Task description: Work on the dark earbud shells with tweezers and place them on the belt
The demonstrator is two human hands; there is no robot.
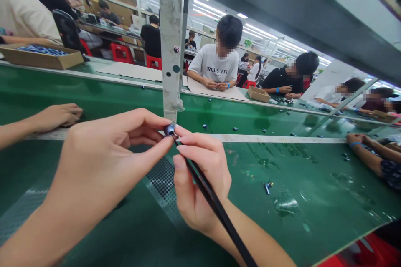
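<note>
My left hand [103, 162] pinches a small round dark-metal part [169, 130] between thumb and forefinger. My right hand [200, 175] grips a long thin black strip [213, 200], which runs down past my wrist. Its upper tip reaches the metal part and seems to touch it. Both hands are held over a green conveyor belt [282, 175]. A small loose part with a blue end [267, 187] lies on the belt to the right of my right hand.
A scuffed metal post [171, 37] rises just beyond my hands. A co-worker's hand [53, 117] rests at left, and another's forearm [369, 154] with a blue wristband lies at right. Small parts are scattered along the belt. Several people sit across it, near cardboard boxes [40, 57].
</note>
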